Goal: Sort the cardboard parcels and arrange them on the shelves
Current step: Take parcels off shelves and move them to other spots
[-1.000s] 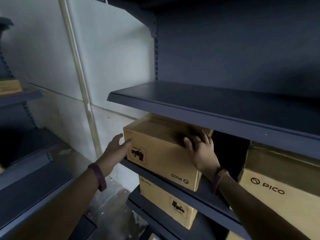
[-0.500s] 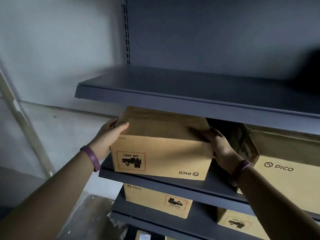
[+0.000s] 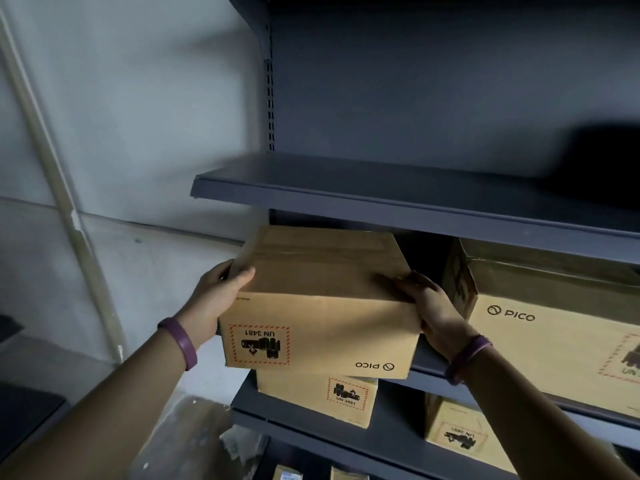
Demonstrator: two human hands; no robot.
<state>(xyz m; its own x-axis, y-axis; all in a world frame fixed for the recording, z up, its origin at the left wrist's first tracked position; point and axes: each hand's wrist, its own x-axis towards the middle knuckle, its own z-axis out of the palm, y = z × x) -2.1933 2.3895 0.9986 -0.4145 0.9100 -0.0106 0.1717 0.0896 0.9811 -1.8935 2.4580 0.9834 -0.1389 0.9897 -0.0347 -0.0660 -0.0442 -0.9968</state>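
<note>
- While both hands clasp it, the cardboard parcel (image 3: pixel 318 306) sits at the left end of the middle shelf (image 3: pixel 429 365), with its front face jutting past the shelf's front edge. Whether its base rests on the shelf or is lifted clear, I cannot tell.
- Its printing is upside down: a red-bordered UN 3481 label sits low on the left of the front face, and the PICO logo low on the right.
- The left hand (image 3: pixel 221 292) grips the parcel's top left edge, thumb laid over the top. Its fingers go round the left side, out of my sight.
- The right hand (image 3: pixel 429 306) holds the front right corner, fingers pressed on the top and palm against the right side.
- Each wrist wears a purple band, one on the left (image 3: pixel 180 342) and one on the right (image 3: pixel 467 358).
- The upper shelf (image 3: pixel 381 199) hangs just above, and the parcel's back end is tucked under its front edge.
- A larger parcel (image 3: pixel 540 323) stands further right on the middle shelf, its PICO logo upright and a dark gap between the two.
- On the lower shelf (image 3: pixel 391 420), a third parcel (image 3: pixel 318 396) stands at the left end, directly beneath the held one. A fourth parcel (image 3: pixel 457 434) stands well to its right.
- A pale wall (image 3: pixel 138 116) runs along the left of the shelving.
</note>
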